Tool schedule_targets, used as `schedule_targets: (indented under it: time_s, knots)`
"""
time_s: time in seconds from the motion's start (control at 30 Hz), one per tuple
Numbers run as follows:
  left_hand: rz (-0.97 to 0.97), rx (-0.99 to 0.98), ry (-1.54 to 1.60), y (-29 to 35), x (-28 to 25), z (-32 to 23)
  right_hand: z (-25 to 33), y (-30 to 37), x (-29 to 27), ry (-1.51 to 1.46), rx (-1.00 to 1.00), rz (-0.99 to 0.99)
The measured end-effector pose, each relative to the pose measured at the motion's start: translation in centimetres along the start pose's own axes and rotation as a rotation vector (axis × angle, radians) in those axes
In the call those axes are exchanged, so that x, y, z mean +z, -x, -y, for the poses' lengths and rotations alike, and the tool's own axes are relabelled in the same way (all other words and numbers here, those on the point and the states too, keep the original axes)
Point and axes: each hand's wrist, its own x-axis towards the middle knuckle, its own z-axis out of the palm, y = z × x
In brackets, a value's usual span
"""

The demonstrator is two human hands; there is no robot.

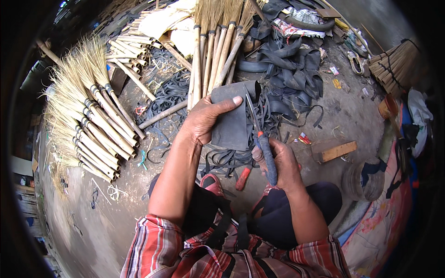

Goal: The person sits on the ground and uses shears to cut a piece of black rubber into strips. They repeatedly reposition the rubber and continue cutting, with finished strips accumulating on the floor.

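My left hand grips a piece of black rubber sheet by its left side, thumb pressed flat on top. The sheet's upper right corner curls over. In my right hand is a pair of scissors with dark wrapped handles and red near the pivot. Their blades point away from me and lie along the sheet's right edge; whether they bite into the rubber I cannot tell. Below the sheet, a heap of thin black rubber strips spreads on the ground, near a red-handled tool between my feet.
Finished-looking grass brooms lie in a row at left, with more brooms ahead. Bamboo sticks are stacked behind. Cut black rubber tubing piles up at the far right. A wooden block and a round roll sit at right.
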Motion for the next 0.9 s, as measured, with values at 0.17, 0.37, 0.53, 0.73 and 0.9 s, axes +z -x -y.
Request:
schedule_targets:
  time_s: [0.17, 0.37, 0.53, 0.73, 0.9]
  knots:
    - [-0.07, 0.111, -0.093, 0.7, 1.5, 0.8, -1.0, -0.6, 0.8, -0.043, -0.046, -0.066]
    - [-0.022, 0.14, -0.102, 0.6, 2.5, 1.6, -0.9, -1.1, 0.4, 0.233, -0.103, -0.117]
    - [-0.026, 0.171, -0.111, 0.6, 2.2, 1.8, -0.3, -0.3, 1.0, 0.077, -0.071, -0.153]
    - [0.032, 0.157, -0.214, 0.7, 1.9, 2.6, -1.1, -1.4, 0.6, 0.106, -0.224, -0.12]
    - [0.067, 0.186, -0.181, 0.5, 2.2, 3.4, -0.9, -1.0, -0.1, 0.237, -0.158, -0.154]
